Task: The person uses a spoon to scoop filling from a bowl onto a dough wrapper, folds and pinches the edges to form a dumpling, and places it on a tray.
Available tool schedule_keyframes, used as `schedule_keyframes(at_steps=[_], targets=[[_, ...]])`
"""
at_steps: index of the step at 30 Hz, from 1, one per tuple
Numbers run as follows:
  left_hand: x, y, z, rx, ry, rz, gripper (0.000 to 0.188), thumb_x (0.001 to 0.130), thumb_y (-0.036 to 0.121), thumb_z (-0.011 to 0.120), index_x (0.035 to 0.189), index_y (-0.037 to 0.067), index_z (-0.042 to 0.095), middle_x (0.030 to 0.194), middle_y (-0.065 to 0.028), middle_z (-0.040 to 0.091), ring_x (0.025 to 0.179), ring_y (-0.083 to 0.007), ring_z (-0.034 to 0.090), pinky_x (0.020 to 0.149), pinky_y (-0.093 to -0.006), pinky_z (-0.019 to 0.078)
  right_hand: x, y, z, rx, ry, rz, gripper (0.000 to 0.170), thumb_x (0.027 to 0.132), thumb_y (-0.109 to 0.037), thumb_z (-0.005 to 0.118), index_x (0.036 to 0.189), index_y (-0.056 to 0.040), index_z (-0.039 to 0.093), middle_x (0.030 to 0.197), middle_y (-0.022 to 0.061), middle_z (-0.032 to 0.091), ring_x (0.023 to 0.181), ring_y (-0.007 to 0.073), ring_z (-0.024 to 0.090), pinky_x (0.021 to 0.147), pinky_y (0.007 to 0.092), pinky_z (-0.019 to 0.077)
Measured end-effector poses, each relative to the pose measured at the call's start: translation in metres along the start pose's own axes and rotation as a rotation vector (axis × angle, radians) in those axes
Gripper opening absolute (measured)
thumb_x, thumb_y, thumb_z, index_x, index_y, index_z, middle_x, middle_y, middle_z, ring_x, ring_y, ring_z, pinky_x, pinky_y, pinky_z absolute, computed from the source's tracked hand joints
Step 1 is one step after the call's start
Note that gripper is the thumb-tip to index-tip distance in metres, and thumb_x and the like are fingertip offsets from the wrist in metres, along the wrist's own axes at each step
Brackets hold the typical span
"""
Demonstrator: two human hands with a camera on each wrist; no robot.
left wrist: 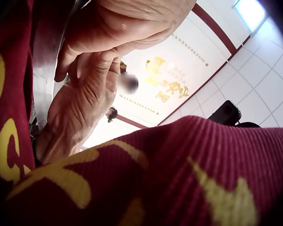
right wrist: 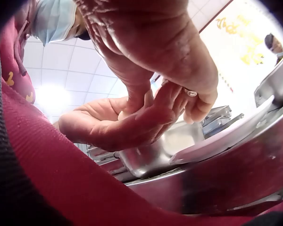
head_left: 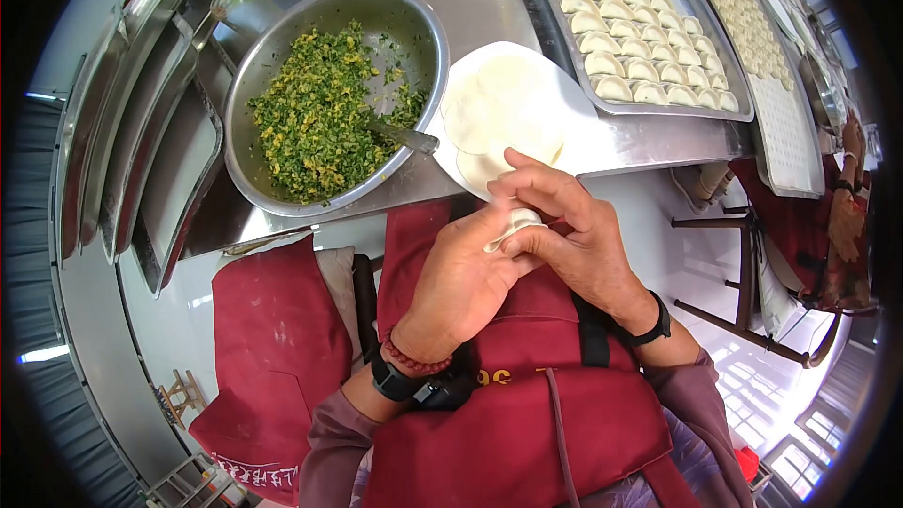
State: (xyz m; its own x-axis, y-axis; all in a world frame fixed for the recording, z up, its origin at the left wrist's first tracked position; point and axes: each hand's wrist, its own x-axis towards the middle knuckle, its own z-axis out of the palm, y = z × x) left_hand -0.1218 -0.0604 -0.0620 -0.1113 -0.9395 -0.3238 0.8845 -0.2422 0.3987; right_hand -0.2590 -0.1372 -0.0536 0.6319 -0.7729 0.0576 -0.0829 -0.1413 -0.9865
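A pale folded dumpling is held between both hands, just over the front of a red apron. My left hand grips it from the left, its fingers curled round and partly hiding it. From the other side my right hand pinches its edge with thumb and fingers. In the right wrist view the right hand bends over the left hand, and a ring shows on one finger. Round dough wrappers lie stacked on a white plate just beyond the fingertips.
A steel bowl of chopped green and yellow filling stands left of the plate, with a spoon in it. A tray of dumplings lies right, another tray beyond it. Metal trays lean at far left.
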Motion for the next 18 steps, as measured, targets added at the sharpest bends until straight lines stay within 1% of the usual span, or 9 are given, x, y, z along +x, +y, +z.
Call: schedule_keyframes(at_steps=[1,2,4,7,10,12,14,16,18], targets=[[0.001,-0.001,-0.001,-0.095,-0.029,0.008,0.048,0.108,0.037,0.034,0.134,-0.002,0.046,0.131,-0.0139,0.055,0.124,-0.0245,0.052,0.111,-0.0465,0.0391,0.001,0.001,-0.001,-0.024,-0.007,-0.034,0.022,0.082,0.000,0.073,0.103,-0.0046,0.068,0.116,0.0100,0.070,0.133,0.0274,0.052,0.101,0.0368,0.0471],[0.001,-0.001,0.001,-0.125,0.004,0.007,0.048,0.108,0.037,0.034,0.134,-0.002,0.046,0.130,-0.0139,0.055,0.124,-0.0247,0.052,0.110,-0.0458,0.0398,0.001,0.001,-0.003,-0.047,-0.014,-0.069,0.019,0.082,0.000,0.072,0.101,-0.0042,0.069,0.114,0.0100,0.071,0.132,0.0276,0.052,0.100,0.0366,0.0472],[0.001,0.001,0.007,-0.187,0.069,0.009,0.048,0.108,0.038,0.033,0.133,-0.002,0.044,0.128,-0.0140,0.054,0.122,-0.0251,0.053,0.109,-0.0444,0.0411,0.003,0.017,-0.006,-0.068,-0.038,-0.213,0.015,0.083,0.000,0.071,0.098,-0.0038,0.071,0.109,0.0097,0.072,0.132,0.0278,0.052,0.099,0.0359,0.0477],[0.000,-0.001,0.003,-0.238,0.016,-0.030,0.047,0.108,0.038,0.034,0.132,-0.001,0.044,0.131,-0.0149,0.053,0.125,-0.0258,0.051,0.112,-0.0451,0.0390,0.002,0.022,-0.002,0.177,0.053,-0.116,0.018,0.083,0.000,0.072,0.100,-0.0051,0.072,0.106,0.0097,0.073,0.131,0.0281,0.054,0.098,0.0345,0.0482],[0.001,-0.003,0.000,-0.231,-0.007,-0.014,0.047,0.108,0.038,0.034,0.133,0.001,0.044,0.130,-0.0147,0.053,0.124,-0.0262,0.052,0.113,-0.0462,0.0378,0.004,0.018,-0.004,0.102,0.049,-0.084,0.018,0.083,0.001,0.071,0.101,-0.0059,0.072,0.108,0.0089,0.073,0.130,0.0274,0.054,0.097,0.0336,0.0484],[0.001,-0.002,0.006,-0.216,0.022,0.007,0.046,0.108,0.038,0.035,0.134,0.001,0.044,0.130,-0.0150,0.053,0.124,-0.0261,0.052,0.113,-0.0465,0.0375,0.005,0.006,-0.003,0.072,0.041,-0.022,0.018,0.084,0.000,0.072,0.102,-0.0038,0.071,0.113,0.0126,0.070,0.132,0.0293,0.051,0.101,0.0353,0.0476],[0.001,-0.002,0.006,-0.198,0.031,0.016,0.045,0.108,0.037,0.036,0.133,0.001,0.044,0.130,-0.0148,0.053,0.124,-0.0259,0.052,0.114,-0.0465,0.0374,0.005,0.004,-0.004,0.031,0.019,-0.021,0.018,0.085,0.001,0.071,0.103,-0.0037,0.071,0.114,0.0119,0.070,0.133,0.0295,0.051,0.101,0.0357,0.0473],[0.002,-0.003,0.003,-0.178,0.020,0.016,0.044,0.108,0.036,0.036,0.133,0.001,0.044,0.130,-0.0140,0.054,0.124,-0.0255,0.052,0.114,-0.0461,0.0375,0.008,0.010,-0.007,-0.021,-0.021,-0.085,0.019,0.085,0.003,0.068,0.102,-0.0055,0.072,0.110,0.0070,0.072,0.131,0.0280,0.053,0.099,0.0348,0.0476],[0.001,-0.003,0.004,-0.183,0.034,0.015,0.042,0.108,0.035,0.037,0.132,0.001,0.045,0.130,-0.0134,0.054,0.124,-0.0249,0.052,0.114,-0.0456,0.0375,0.008,0.017,-0.008,0.054,-0.034,-0.078,0.019,0.084,0.003,0.069,0.101,-0.0056,0.073,0.111,0.0073,0.072,0.132,0.0286,0.052,0.100,0.0353,0.0473]])
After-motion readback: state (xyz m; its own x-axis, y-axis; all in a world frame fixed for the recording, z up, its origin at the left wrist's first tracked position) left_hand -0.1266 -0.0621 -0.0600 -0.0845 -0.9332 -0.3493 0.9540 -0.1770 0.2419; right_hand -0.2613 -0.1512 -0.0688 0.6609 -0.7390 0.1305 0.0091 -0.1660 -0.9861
